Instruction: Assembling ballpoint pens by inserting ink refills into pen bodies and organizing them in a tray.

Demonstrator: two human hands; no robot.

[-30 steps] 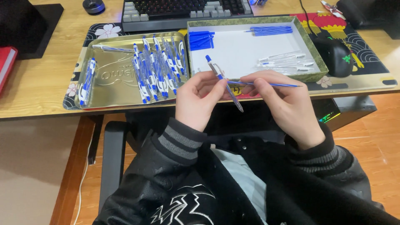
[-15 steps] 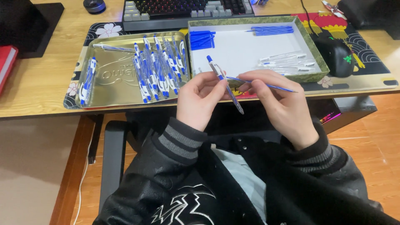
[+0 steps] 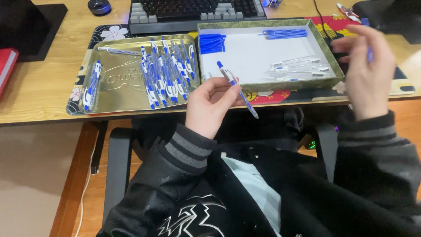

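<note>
My left hand point(image 3: 210, 107) holds a blue-and-white pen point(image 3: 237, 89) by its middle, tilted, tip pointing down to the right, just in front of the desk edge. My right hand point(image 3: 364, 74) is raised at the right, blurred, over the right end of the green-rimmed box point(image 3: 263, 85). A short blue bit, likely a thin blue refill point(image 3: 370, 54), shows between its fingers. The box's white floor carries blue refills point(image 3: 283, 33), blue caps point(image 3: 212, 43) and clear barrels point(image 3: 298, 66).
A gold metal tray point(image 3: 118, 94) left of the box holds several blue-and-white pens point(image 3: 164, 70). Behind both stands a keyboard point(image 3: 193, 11). A red book point(image 3: 6, 66) and a black base point(image 3: 30, 26) sit at the far left. The desk edge runs below the trays.
My right hand has pulled away from the pen to the right and upward, taking the thin blue refill with it. My left hand still holds the pen in much the same place.
</note>
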